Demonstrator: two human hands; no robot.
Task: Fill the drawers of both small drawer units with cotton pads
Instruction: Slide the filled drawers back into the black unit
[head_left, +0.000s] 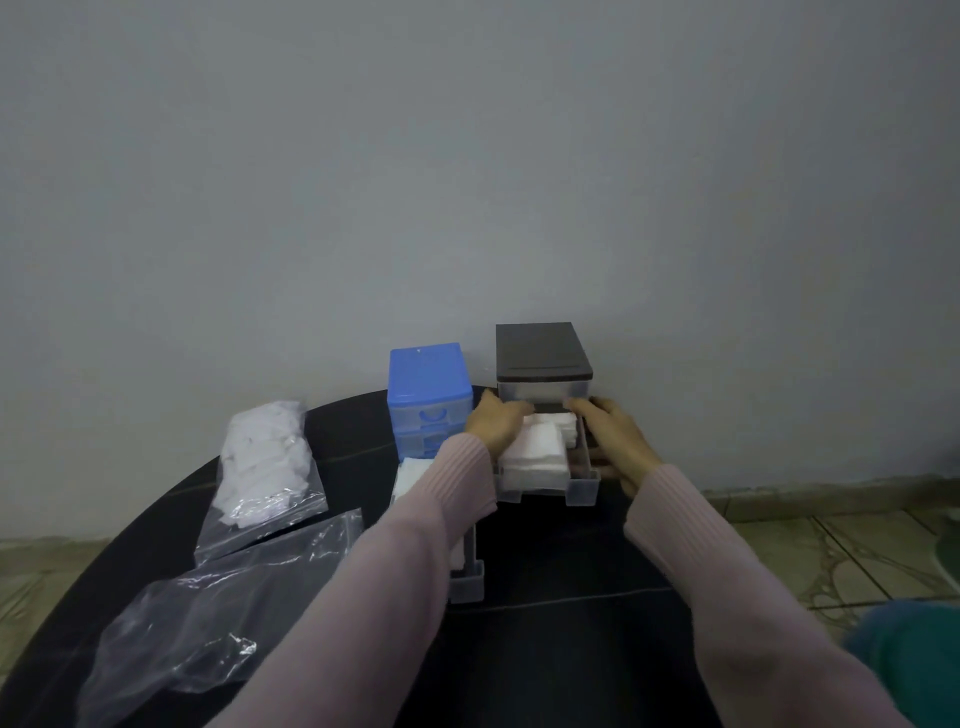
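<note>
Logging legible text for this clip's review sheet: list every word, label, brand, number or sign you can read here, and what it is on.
None can be read.
Blue drawer unit: no label shows, only a moulded handle on its top drawer.
Dark-topped drawer unit: plain lid, no print visible.
Bag of cotton pads and empty plastic bag: clear film, no printing to be seen.
Cotton pads in the open drawer: plain white.
</note>
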